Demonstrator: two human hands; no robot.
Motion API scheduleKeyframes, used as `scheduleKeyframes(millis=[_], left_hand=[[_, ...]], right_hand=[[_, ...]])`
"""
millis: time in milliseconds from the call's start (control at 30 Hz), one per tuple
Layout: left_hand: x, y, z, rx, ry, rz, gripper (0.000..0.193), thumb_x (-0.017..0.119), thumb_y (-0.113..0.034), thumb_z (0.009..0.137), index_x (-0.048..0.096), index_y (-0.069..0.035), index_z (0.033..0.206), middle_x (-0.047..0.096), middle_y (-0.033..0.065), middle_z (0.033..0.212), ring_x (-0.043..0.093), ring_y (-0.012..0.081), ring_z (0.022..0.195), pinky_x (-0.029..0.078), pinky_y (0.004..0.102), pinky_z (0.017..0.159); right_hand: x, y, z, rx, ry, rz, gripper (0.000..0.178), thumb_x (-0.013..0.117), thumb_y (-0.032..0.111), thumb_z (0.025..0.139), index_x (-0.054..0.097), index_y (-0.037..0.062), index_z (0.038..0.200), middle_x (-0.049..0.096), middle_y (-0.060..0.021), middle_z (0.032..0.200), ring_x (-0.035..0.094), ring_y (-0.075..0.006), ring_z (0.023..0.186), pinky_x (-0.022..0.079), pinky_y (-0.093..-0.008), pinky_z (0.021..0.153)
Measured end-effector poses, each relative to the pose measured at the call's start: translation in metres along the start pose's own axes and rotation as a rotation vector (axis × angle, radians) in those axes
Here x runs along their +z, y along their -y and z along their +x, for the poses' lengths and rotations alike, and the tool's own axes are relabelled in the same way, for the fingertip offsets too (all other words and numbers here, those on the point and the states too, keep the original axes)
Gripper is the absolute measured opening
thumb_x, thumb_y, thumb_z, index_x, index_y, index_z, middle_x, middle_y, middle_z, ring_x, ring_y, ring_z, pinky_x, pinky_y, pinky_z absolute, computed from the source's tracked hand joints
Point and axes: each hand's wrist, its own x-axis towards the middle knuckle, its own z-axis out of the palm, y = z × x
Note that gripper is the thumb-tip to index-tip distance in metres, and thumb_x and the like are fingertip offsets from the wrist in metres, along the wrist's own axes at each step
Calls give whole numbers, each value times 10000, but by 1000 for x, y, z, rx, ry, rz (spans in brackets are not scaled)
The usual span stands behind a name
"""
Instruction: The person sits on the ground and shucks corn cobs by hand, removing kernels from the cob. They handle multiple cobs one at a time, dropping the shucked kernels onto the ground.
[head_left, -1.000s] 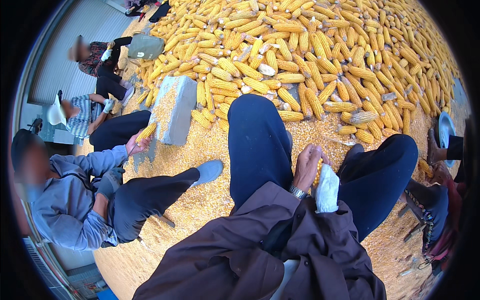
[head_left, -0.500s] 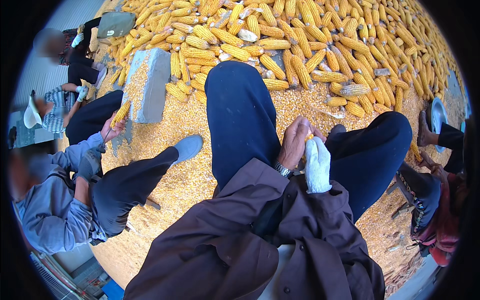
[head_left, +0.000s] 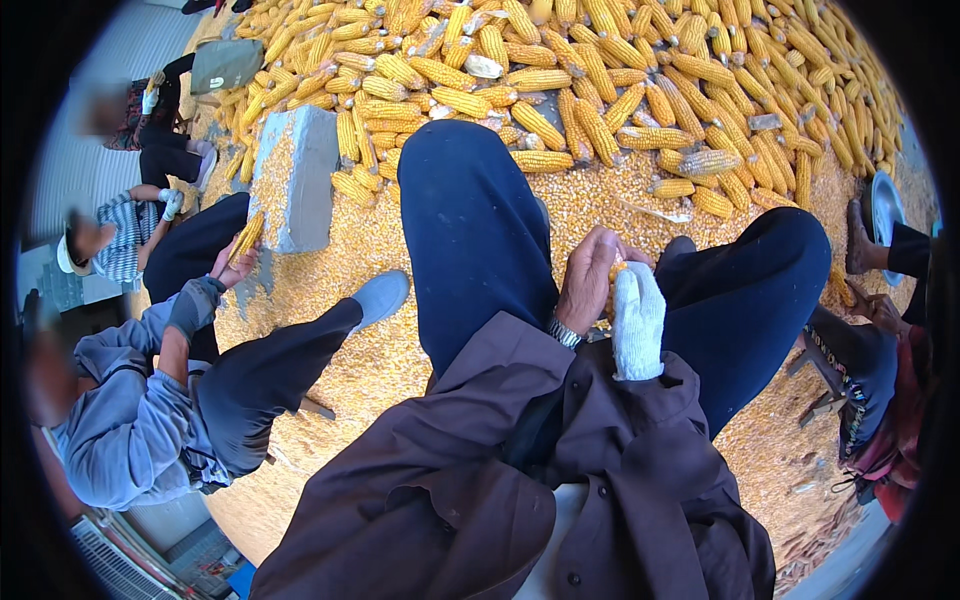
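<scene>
Between my knees, my left hand (head_left: 586,278), bare and with a metal watch at the wrist, is closed around an ear of corn (head_left: 617,268). Most of that ear is hidden by my fingers; only a bit of yellow shows. My right hand (head_left: 638,318), in a white knitted glove, is pressed against the same ear from the right, its fingers curled. Loose yellow kernels (head_left: 590,215) cover the ground beneath and in front of both hands.
A large heap of corn ears (head_left: 640,90) spreads ahead. A grey block (head_left: 305,185) with kernels on it stands ahead left. Close on my left a co-worker (head_left: 130,400) holds an ear; others sit farther left. Another person sits at right, near a metal basin (head_left: 884,215).
My hands stay together on the ear, the gloved one shifting slightly. The co-worker at left has moved the gloved hand closer to the ear. The view has tilted a little.
</scene>
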Motion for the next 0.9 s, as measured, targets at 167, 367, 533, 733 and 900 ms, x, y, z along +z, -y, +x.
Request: scheduleKeyframes(millis=[167, 367, 533, 733, 900], left_hand=[[3, -3, -5, -41, 25, 100, 363, 300, -343, 979, 434, -38, 835, 626, 213, 895, 597, 185, 804, 463, 292, 754], [6, -2, -8, 29, 37, 277, 354, 294, -325, 982, 436, -34, 838, 635, 192, 915, 586, 169, 817, 447, 294, 782], [7, -1, -2, 101, -10, 345, 362, 317, -308, 974, 451, -18, 804, 656, 152, 846, 593, 167, 725, 453, 295, 690], [11, -6, -9, 43, 4, 412, 358, 318, -305, 977, 459, -19, 814, 648, 182, 906, 601, 166, 799, 458, 282, 751], [11, 2, -8, 99, -19, 413, 369, 336, -305, 966, 469, 7, 820, 657, 159, 841, 615, 202, 727, 460, 304, 664]], right_hand=[[-1, -4, 2, -53, -11, -135, 254, 470, 237, 913, 523, -11, 925, 572, -188, 703, 557, -268, 575, 417, -357, 530], [-4, -31, 8, -174, -138, -198, 244, 396, 188, 934, 541, -5, 898, 572, -171, 715, 582, -277, 646, 425, -356, 559], [2, -28, 9, -33, -115, -45, 221, 411, 180, 933, 528, -7, 918, 552, -146, 727, 530, -243, 626, 410, -335, 578], [-3, -12, 5, -94, -61, -99, 227, 413, 176, 931, 535, -13, 896, 525, -125, 683, 493, -196, 599, 400, -325, 569], [-2, -27, 8, -120, -136, -229, 266, 368, 158, 933, 551, -24, 866, 564, -146, 711, 540, -234, 624, 416, -338, 585]])
